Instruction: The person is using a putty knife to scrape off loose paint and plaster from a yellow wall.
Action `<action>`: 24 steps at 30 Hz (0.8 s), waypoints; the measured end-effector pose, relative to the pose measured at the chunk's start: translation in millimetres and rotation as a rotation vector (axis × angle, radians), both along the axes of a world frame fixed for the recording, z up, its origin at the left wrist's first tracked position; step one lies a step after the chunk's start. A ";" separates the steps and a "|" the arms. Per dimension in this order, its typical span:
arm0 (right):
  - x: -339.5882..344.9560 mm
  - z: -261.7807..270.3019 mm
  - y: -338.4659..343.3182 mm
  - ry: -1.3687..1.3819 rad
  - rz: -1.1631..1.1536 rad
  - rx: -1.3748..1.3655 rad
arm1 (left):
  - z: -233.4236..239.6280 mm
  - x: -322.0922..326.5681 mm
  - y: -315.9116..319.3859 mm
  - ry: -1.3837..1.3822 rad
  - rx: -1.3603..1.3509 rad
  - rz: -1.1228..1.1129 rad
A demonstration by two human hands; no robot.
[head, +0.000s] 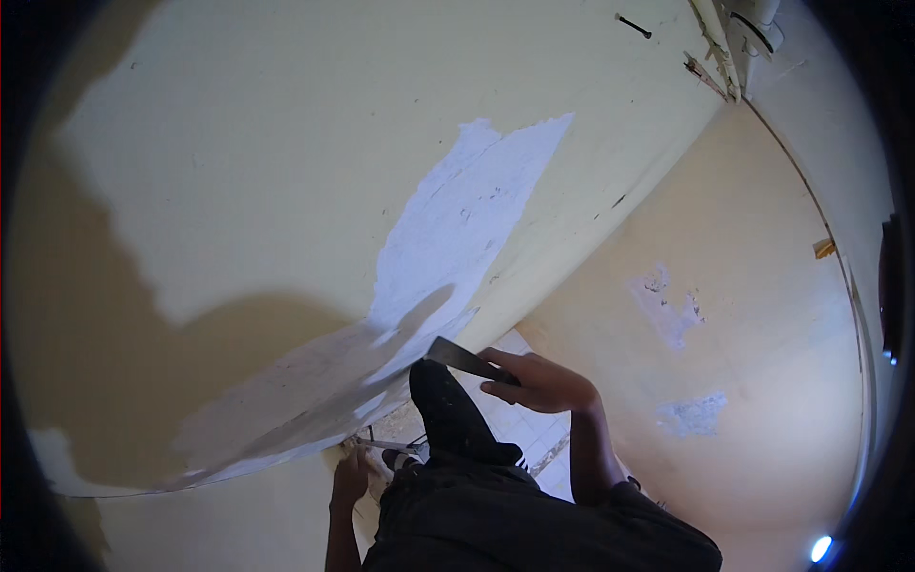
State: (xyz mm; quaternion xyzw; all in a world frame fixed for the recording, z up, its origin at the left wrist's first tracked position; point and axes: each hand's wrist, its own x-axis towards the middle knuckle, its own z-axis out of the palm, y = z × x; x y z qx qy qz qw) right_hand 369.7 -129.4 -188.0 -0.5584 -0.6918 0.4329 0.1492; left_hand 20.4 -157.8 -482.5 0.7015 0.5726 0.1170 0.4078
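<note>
My right hand point(540, 381) grips the handle of a putty knife point(461, 357). Its broad metal blade points left, above my raised knee in dark trousers point(450, 418). Beyond the blade is a wall point(286, 179) with a long bare white patch point(465, 207) where the pale yellow paint is gone; the patch has ragged edges. Low at the left, my left hand point(352, 472) is beside the end of a thin metal bar point(389, 445), near the wall's lower edge. Its fingers are small and in shade, so whether they hold the bar is unclear.
A second wall point(607, 307) to the right has two rough, chipped patches point(690, 415). White floor tiles point(532, 429) show below my right arm. A dark bolt-like piece point(633, 27) sticks out of the wall, near pipes point(715, 43) in the upper right corner.
</note>
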 end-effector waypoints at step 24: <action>-106.0 -48.9 28.3 1.011 -0.413 0.034 | 148.3 79.4 53.3 -0.940 0.019 -0.084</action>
